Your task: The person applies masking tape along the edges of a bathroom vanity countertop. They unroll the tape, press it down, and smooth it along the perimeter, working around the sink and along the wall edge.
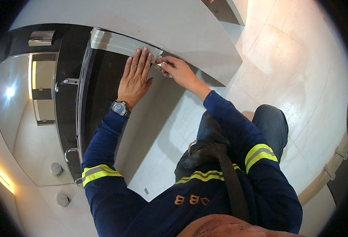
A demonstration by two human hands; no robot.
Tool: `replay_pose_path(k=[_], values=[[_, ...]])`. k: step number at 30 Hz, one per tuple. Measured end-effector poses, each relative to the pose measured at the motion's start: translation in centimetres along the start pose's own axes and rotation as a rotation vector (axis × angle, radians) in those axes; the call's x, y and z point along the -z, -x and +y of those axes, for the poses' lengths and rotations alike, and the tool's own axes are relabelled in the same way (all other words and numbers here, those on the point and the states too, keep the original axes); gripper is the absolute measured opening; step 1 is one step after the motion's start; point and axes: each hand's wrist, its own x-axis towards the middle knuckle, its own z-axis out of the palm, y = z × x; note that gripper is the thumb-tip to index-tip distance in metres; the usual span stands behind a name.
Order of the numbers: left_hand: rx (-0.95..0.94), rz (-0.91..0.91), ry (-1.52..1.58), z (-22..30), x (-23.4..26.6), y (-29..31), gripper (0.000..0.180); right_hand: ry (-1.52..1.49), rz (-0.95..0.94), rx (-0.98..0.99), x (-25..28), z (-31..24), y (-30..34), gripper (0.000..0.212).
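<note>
A pale strip that looks like masking tape [120, 42] runs along the far edge of a dark panel [104, 69], where it meets a light grey surface. My left hand [135, 81] lies flat with fingers stretched, their tips over the strip's right part. Just right of it, at the strip's right end, my right hand [178, 71] is closed in a pinch. Between its thumb and fingers shows a small whitish or silvery piece [163, 70], mostly hidden and too small to name. A watch [120, 108] sits on my left wrist.
The light grey surface [150, 19] ends in a corner at the right. Left of the dark panel are a dark counter with chrome taps [68, 81] and a mirror. Pale floor tiles [269, 59] lie at the right. My bent knee [271, 122] is close to my right arm.
</note>
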Motion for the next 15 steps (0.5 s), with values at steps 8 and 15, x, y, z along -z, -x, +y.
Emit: replay_pose_path(k=[8,15], values=[[-0.028,0.005,-0.162,-0.2,-0.7,0.0,0.097,-0.020,0.291,-0.073,-3.2,0.7,-0.2,0.028],[-0.024,-0.013,-0.103,-0.2,-0.6,-0.1,0.099,-0.071,0.266,-0.042,-2.6,2.0,-1.8,0.030]])
